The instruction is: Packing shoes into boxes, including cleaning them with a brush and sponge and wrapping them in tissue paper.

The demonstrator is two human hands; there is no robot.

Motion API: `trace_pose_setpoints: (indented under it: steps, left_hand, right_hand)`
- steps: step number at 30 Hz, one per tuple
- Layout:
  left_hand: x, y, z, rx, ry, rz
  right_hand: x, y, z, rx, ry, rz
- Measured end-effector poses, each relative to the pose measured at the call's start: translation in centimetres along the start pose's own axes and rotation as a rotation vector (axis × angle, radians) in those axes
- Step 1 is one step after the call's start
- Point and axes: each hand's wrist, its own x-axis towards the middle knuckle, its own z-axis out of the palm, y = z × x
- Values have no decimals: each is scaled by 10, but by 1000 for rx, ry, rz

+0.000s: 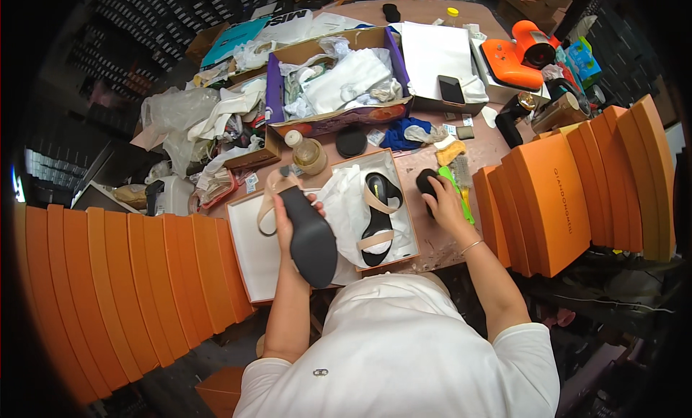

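Note:
My left hand [285, 229] is closed round a sandal [311, 239], its black sole turned up toward me and its beige straps hanging on the left. A matching sandal [378, 220] with beige straps and a black insole lies in an open shoe box [409, 234] on white tissue paper [344, 202]. To the right of that box, my right hand [445, 202] has its fingers curled over a black oval pad [425, 179] on the table. Beside this hand lies a bright green brush [461, 202], with a yellow cloth or sponge [451, 153] just beyond.
Orange shoe boxes stand in rows at left [137, 274] and right [551, 202]. Behind sit a purple carton [274, 94] of crumpled paper, a capped jar [310, 157], a black round tin [351, 140], a blue cloth [404, 134], a phone [452, 90] and an orange device [512, 65].

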Motion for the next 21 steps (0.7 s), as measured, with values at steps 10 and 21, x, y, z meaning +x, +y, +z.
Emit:
trace_pose_setpoints:
  steps: [10,21]
  left_hand:
    - [-9,-25,56,2097,-752,239]
    - [-59,-43,-18,582,10,33]
  right_hand:
    - [36,-112,-46,827,-865,-269]
    - [-46,-122,-25,1140,-445,250]
